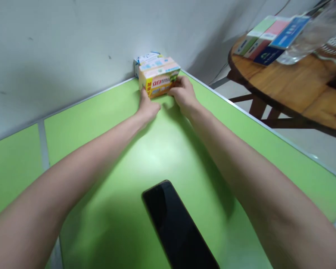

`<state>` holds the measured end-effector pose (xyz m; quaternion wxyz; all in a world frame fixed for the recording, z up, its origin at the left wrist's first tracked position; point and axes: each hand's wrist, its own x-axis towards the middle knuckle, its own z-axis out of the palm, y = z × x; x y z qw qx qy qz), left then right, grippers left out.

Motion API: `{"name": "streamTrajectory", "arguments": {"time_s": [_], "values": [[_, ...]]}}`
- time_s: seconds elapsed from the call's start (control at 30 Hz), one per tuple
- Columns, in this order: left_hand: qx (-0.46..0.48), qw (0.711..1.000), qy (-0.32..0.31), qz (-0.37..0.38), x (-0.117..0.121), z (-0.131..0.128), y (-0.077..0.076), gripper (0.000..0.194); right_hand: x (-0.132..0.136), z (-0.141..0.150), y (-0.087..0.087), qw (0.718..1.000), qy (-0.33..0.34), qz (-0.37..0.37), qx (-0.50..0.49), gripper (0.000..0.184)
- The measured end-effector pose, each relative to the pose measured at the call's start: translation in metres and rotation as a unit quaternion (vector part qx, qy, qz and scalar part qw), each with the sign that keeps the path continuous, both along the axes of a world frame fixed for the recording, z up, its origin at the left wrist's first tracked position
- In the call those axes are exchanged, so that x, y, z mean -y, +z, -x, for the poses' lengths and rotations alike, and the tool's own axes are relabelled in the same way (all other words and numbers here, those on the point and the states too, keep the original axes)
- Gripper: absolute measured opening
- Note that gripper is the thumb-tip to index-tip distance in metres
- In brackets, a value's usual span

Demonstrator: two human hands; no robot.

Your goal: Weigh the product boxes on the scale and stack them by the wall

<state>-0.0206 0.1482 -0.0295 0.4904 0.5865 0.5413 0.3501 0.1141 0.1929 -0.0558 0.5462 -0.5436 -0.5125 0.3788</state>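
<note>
At the far corner of the green table point(81, 130), a yellow-and-orange printed box point(160, 83) stands in front of a blue-and-white box point(148, 58), which it partly hides. My left hand point(148, 106) presses its fingers along the left side of the yellow-and-orange box, its thumb pointing away toward the right. From the other side my right hand point(184, 93) grips the box's right end, with some fingers hidden behind it. Between my forearms, nearer to me, lies a black smartphone point(176, 224) with a dark screen.
A pale wall point(58, 48) rises behind the table's back edge. Across a gap on the right is a round wooden table point(299, 89) carrying green, pink and blue boxes point(274, 37) and a clear plastic bottle point(310, 41). A grey seam point(43, 144) crosses the green tabletop at left.
</note>
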Motion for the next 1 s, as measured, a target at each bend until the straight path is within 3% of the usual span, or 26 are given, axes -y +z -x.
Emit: {"name": "streamTrajectory", "arguments": {"time_s": [0.13,0.27,0.37,0.47,0.5,0.63,0.73,0.87,1.0], "values": [[0.027,0.999,0.018,0.038,0.077,0.049,0.020,0.086,0.078,0.029,0.020,0.998,0.039,0.053,-0.013,0.030],[0.005,0.998,0.018,0.068,0.166,0.111,0.034,0.084,0.156,0.071,0.047,0.983,0.119,0.132,0.037,0.026],[-0.017,0.996,0.020,0.082,0.213,0.158,0.041,0.078,0.194,0.101,0.068,0.953,0.214,0.191,0.095,0.043],[-0.032,0.997,0.042,0.053,0.233,0.193,0.045,0.078,0.213,0.124,0.082,0.916,0.299,0.214,0.159,0.087],[-0.037,0.998,0.041,0.026,0.235,0.201,0.047,0.079,0.215,0.132,0.084,0.909,0.316,0.206,0.178,0.093],[-0.064,0.996,-0.051,-0.037,0.221,0.232,0.054,0.073,0.220,0.162,0.094,0.891,0.333,0.162,0.265,0.067],[-0.142,0.985,-0.081,-0.047,0.223,0.262,0.067,0.065,0.233,0.181,0.110,0.872,0.306,0.159,0.347,0.066],[-0.225,0.962,-0.103,-0.113,0.272,0.309,0.094,0.062,0.278,0.210,0.135,0.857,0.361,0.160,0.331,0.069],[-0.270,0.955,-0.087,-0.087,0.333,0.359,0.113,0.061,0.318,0.254,0.142,0.827,0.434,0.137,0.329,0.067]]}}
